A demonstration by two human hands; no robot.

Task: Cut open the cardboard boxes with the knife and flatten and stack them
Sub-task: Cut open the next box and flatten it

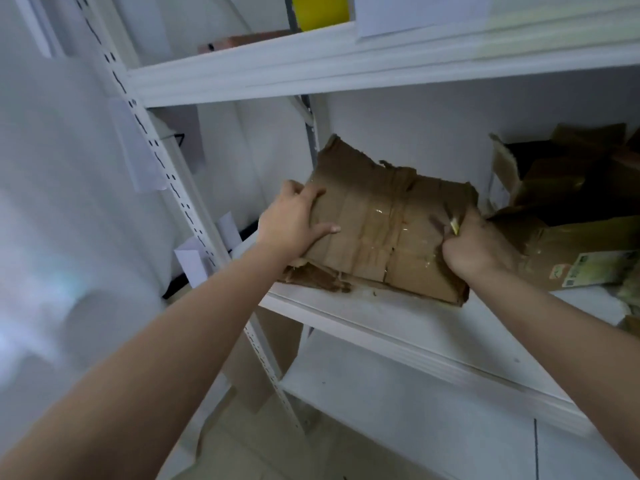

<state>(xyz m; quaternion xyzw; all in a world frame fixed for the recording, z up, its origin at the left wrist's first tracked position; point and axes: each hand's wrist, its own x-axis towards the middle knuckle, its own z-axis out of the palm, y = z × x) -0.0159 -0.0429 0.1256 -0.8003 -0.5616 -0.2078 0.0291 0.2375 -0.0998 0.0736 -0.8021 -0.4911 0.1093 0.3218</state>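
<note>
A flattened brown cardboard box (384, 223) with clear tape stands tilted on the white shelf board (433, 327), leaning back toward the wall. My left hand (291, 220) grips its left edge, thumb on the front face. My right hand (474, 244) grips its right edge, and a small yellow-tipped thing (454, 226), perhaps the knife, sticks out of that fist. More flattened cardboard (311, 277) lies under the box at its lower left.
An opened cardboard box (568, 188) and a flattened one with a green label (588, 261) fill the shelf's right side. A white shelf runs above, with a yellow object (320, 10). The slotted upright (180, 188) stands at left. Cardboard pieces (256, 368) lean below.
</note>
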